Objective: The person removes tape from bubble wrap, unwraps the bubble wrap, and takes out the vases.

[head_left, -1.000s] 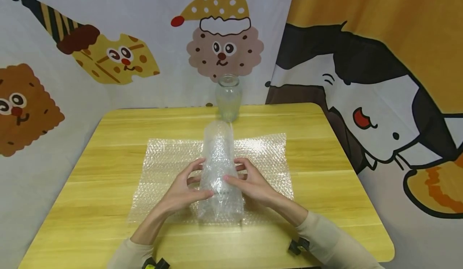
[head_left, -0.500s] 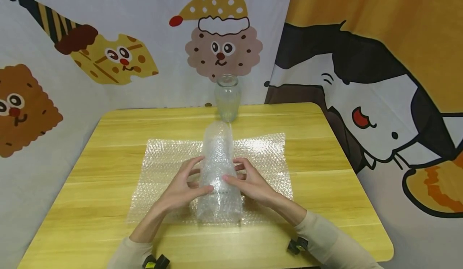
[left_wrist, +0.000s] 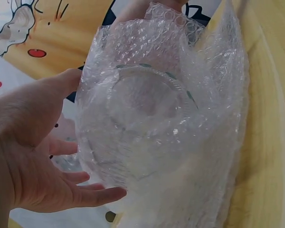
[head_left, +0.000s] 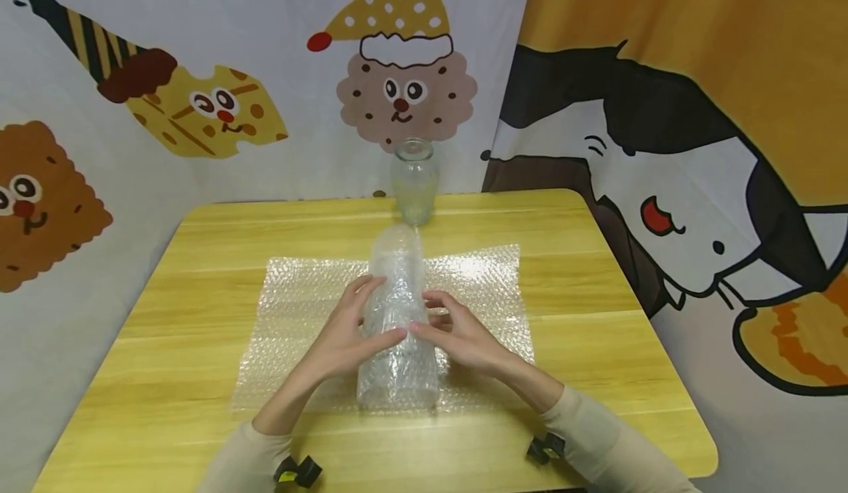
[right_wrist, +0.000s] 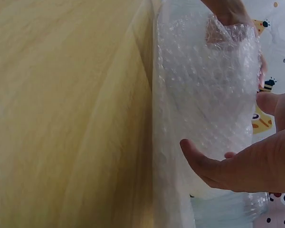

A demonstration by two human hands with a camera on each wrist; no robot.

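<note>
A roll of clear bubble wrap (head_left: 399, 298) lies lengthwise on the table, wrapped round a round thing. Through its near end, the left wrist view shows a circular rim (left_wrist: 149, 70) with green marks; the rest of the thing is blurred by the layers. My left hand (head_left: 344, 337) holds the roll's left side, thumb across the top and fingertips on its upper left. From the right, my right hand (head_left: 464, 337) holds it too, its thumb tip close to the left thumb. Its other fingers go down the roll's right side and are partly hidden.
Under the roll a flat bubble wrap sheet (head_left: 285, 309) spreads out to both sides. A clear glass vase (head_left: 414, 188) stands upright just beyond the roll's far end, near the back edge of the wooden table (head_left: 152, 331). Cartoon-printed cloth (head_left: 298, 29) hangs behind.
My left hand has shifted right and forward over the roll, its thumb now further across the top and its fingertips higher on the wrap. The right hand stays nearly still.
</note>
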